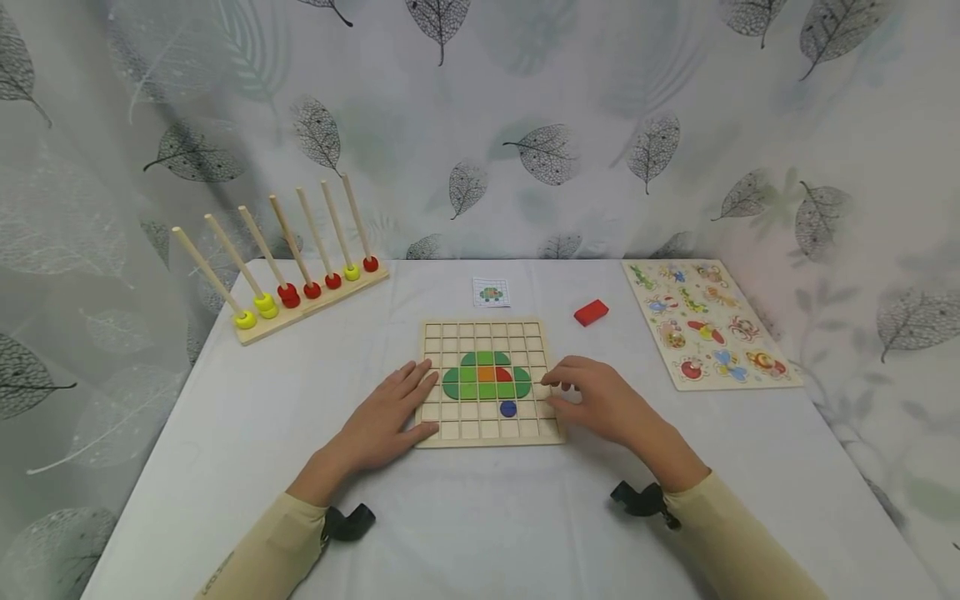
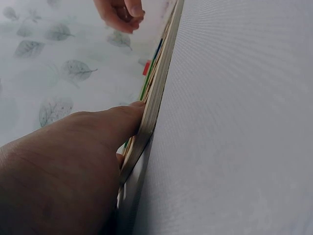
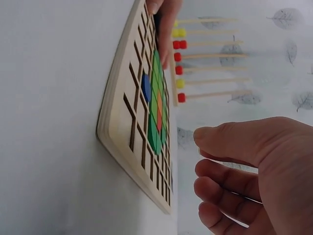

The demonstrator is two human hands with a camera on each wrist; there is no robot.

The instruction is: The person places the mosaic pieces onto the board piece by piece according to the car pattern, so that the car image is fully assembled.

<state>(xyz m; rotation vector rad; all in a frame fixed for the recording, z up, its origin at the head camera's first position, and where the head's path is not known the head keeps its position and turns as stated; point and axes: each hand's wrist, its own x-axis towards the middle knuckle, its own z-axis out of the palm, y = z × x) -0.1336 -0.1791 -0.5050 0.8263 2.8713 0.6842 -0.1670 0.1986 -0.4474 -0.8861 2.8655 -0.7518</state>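
Note:
A square wooden grid board [image 1: 450, 429] lies flat on the table. Set in its cells are light green, dark green, orange and red pieces forming a rounded shape, and a round blue piece [image 1: 508, 409] sits below them. My left hand [image 1: 382, 419] rests on the board's left edge with fingers spread; its thumb [image 2: 124, 120] touches the rim in the left wrist view. Over the right edge hovers my right hand [image 1: 603, 400], fingers loosely bent. In the right wrist view the right hand [image 3: 244, 171] shows nothing between thumb and fingers, apart from the board.
Behind the board lies a small pattern card [image 1: 491, 292]. A red block [image 1: 591, 312] is to its right. At the back left stands a wooden rack [image 1: 315, 310] of upright pegs with red and yellow beads. A picture puzzle board [image 1: 712, 325] lies on the right.

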